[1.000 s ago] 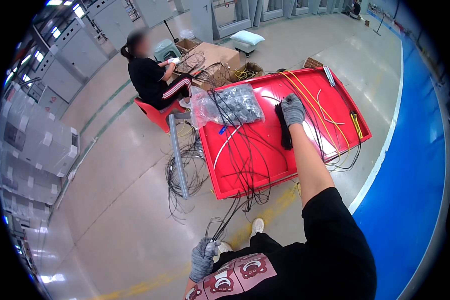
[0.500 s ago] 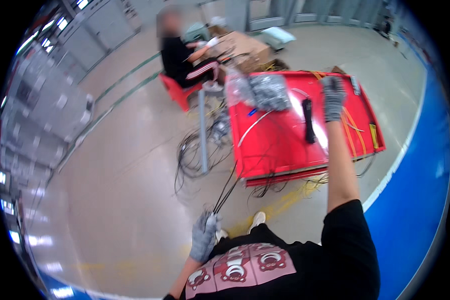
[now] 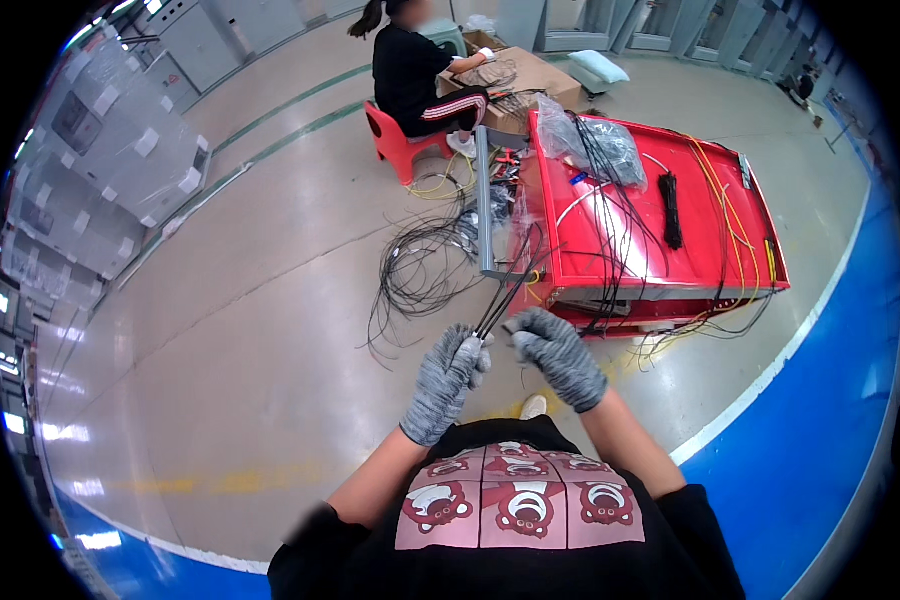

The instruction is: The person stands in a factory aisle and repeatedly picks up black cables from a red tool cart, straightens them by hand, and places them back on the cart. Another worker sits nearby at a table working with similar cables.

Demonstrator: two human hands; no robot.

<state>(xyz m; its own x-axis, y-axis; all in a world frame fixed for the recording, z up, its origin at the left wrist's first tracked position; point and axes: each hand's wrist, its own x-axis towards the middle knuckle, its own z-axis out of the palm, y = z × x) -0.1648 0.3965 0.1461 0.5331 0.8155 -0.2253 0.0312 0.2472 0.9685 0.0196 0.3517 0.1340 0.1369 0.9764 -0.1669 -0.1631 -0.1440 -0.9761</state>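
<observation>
My left hand, in a grey knit glove, is closed around a bunch of thin black cables that rises from its fingers toward the red cart. Just right of it my right hand, gloved alike, has its fingers drawn together at the cable bunch. A small dark piece shows at those fingertips, too small to name. Beyond both hands stands a red cart with a shallow tray top. Long black cables hang over its front edge. On it lie a black bundle, yellow cables and a clear plastic bag.
Coiled black cables lie on the floor left of the cart, near a grey metal bar. A person sits on a red chair at a cardboard box. Wrapped cabinets stand far left.
My right hand has come back from the cart's far side to beside my left hand. My left hand, still holding the cables, has risen. The view has shifted.
</observation>
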